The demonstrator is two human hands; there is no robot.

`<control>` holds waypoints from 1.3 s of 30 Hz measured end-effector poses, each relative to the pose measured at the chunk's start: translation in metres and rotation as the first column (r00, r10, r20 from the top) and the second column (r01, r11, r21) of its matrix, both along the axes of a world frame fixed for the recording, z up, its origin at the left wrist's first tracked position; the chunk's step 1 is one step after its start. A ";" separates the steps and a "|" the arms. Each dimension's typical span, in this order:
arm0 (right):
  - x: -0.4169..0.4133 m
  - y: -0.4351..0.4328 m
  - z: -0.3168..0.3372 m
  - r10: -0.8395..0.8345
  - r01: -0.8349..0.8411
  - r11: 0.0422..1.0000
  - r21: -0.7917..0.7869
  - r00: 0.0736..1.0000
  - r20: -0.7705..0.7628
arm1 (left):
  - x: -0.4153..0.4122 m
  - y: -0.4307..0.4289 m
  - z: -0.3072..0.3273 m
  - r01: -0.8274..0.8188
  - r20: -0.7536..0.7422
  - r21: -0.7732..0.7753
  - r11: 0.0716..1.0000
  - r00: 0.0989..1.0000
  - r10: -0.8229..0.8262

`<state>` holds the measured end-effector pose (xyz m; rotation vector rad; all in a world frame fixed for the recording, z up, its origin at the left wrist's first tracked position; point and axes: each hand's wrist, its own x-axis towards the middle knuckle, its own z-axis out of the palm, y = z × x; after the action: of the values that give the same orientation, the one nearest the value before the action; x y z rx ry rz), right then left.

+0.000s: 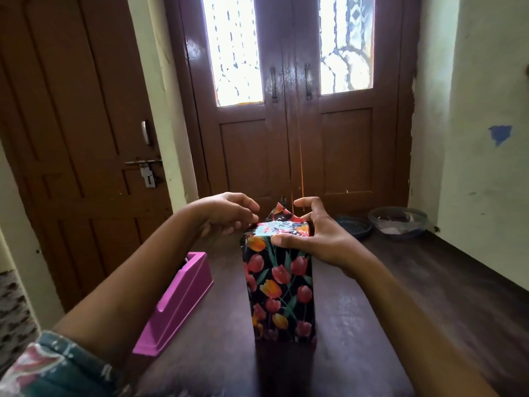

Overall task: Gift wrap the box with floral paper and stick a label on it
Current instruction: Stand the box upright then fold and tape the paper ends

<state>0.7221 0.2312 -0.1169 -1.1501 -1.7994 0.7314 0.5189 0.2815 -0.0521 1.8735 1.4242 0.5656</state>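
Box: tall floral-wrapped box (282, 287), glossy black paper printed with red and orange tulips; stands upright on 1 narrow end, about midway between the left and right edges of the dark brown wooden table (400, 296).
Top of box: paper folded flat and shiny across the top face; 1 pointed paper flap (276, 212) sticks up at the far side, not folded down.
Right hand (320, 239): grasps the top of the floral-wrapped box from the right; thumb (282, 239) pressed on the near face just under the top edge, fingers curved over the far right corner.
Left hand (226, 210): held just beside the top left corner, fingers loosely curled, tips very close to the paper; cannot tell whether touching or pinching anything.
Left edge of the surface: pink plastic tape dispenser (177, 305), lying lengthwise, left of the box and apart from it.
Far right corner of the surface: 1 clear glass bowl (398, 222) and, just left of it, 1 dark shallow plate (353, 226); both well apart from the box.
Left arm: teal sleeve with pink print (51, 368) at the lower left.
Beyond the far edge: brown wooden double door (289, 138) with 2 patterned glass panes; to its left, 1 plain brown door (71, 138) with a metal latch.
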 end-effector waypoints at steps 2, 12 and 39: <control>0.001 -0.002 -0.002 -0.055 0.050 0.995 0.083 0.997 0.061 | 0.001 -0.005 -0.008 0.073 0.071 -0.006 0.997 0.995 -0.072; -0.002 -0.009 -0.002 -0.242 0.143 0.940 0.310 0.920 0.309 | -0.001 -0.014 -0.022 0.099 0.152 -0.020 0.995 0.984 -0.095; -0.052 -0.058 -0.008 -0.551 0.284 0.786 0.549 0.723 0.416 | 0.002 -0.069 -0.057 -0.251 0.642 -0.006 0.968 0.741 0.196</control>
<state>0.6706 0.1735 -0.1249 -1.4721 -1.8984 -0.3513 0.5211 0.2122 -0.1091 1.3513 1.1607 1.2651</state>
